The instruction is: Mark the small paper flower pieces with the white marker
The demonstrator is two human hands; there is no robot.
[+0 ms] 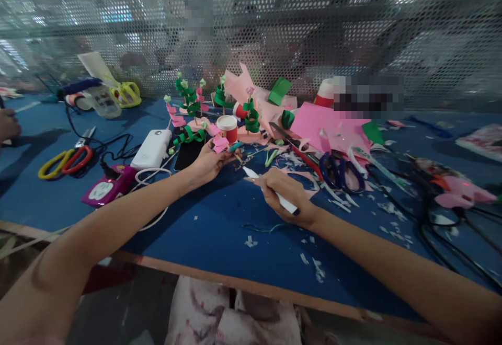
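Observation:
My right hand (288, 196) is closed round a white marker (285, 203) with a dark end, its tip pointing up and left. Near that tip, my left hand (209, 163) pinches a small craft piece (220, 144) with pink paper and a teal part. A red cup with a white lid (227, 128) stands just behind my left hand. Green and pink curled-paper stems (188, 99) rise behind it. The exact shape of the small piece at my left fingertips is too small to tell.
Yellow-and-red scissors (68, 161), a white power bank (152, 149) and a purple socket block (107, 185) lie left. Blue-handled scissors (341, 172), pink paper (314, 125), scraps and black cables (425, 225) lie right. Perforated metal (274, 31) stands behind; another person's hand (8, 124) shows far left.

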